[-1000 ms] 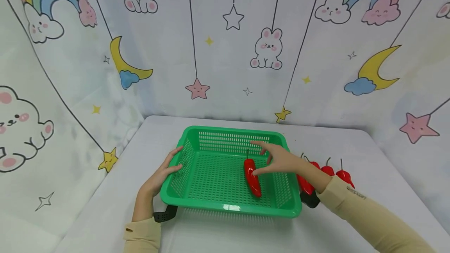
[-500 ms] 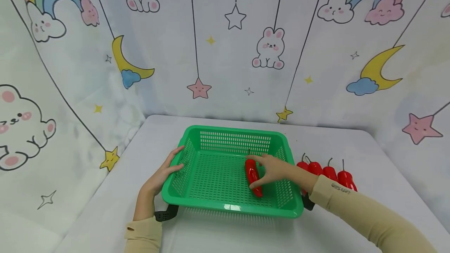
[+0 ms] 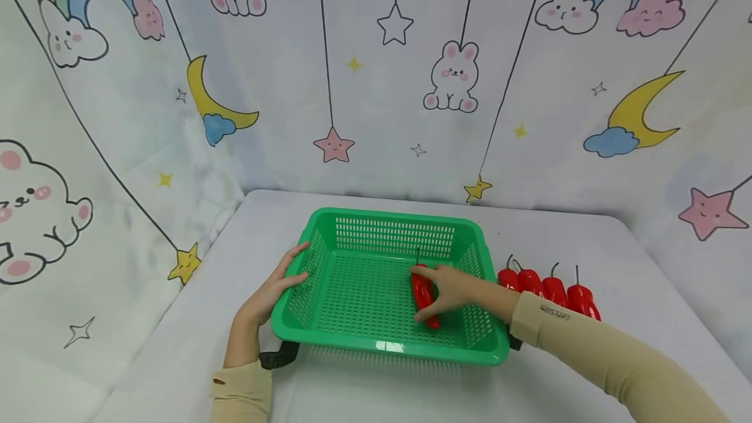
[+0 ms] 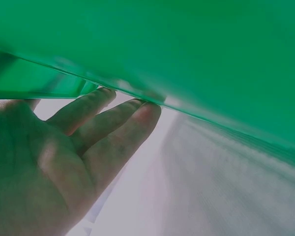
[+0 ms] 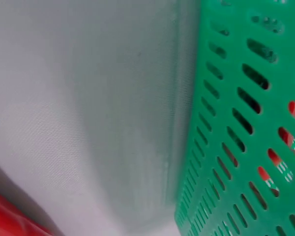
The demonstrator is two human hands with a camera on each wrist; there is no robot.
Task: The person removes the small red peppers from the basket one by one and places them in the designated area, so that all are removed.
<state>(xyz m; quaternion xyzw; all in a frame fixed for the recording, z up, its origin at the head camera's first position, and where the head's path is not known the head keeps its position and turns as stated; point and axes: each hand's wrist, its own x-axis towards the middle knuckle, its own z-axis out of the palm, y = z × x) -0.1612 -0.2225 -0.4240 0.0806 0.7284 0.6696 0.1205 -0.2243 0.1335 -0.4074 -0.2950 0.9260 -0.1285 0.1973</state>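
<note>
A green slotted plastic basket [image 3: 364, 286] stands on the table in the head view. My left hand [image 3: 267, 292] holds its left rim, thumb and one finger reaching over the edge; in the left wrist view other fingers [image 4: 137, 123] extend beneath the rim. Inside the basket, toward its right side, lies a red chili pepper [image 3: 422, 289], stem pointing away. My right hand [image 3: 449, 289] reaches over the right rim and spans the pepper from above, thumb and forefinger spread along it. The right wrist view shows only the basket's slotted side wall [image 5: 221, 132], with red showing through some slots.
Several more red chili peppers [image 3: 580, 299] lie in a row on the white table [image 3: 546, 371], right of the basket and partly behind the right forearm. One pepper [image 5: 12, 219] shows at the right wrist view's corner. A patterned curtain [image 3: 376, 83] hangs behind the table.
My right hand has come down from above the basket's right side onto the red chili pepper, its fingers now right at it. The left hand and basket stay in place.
</note>
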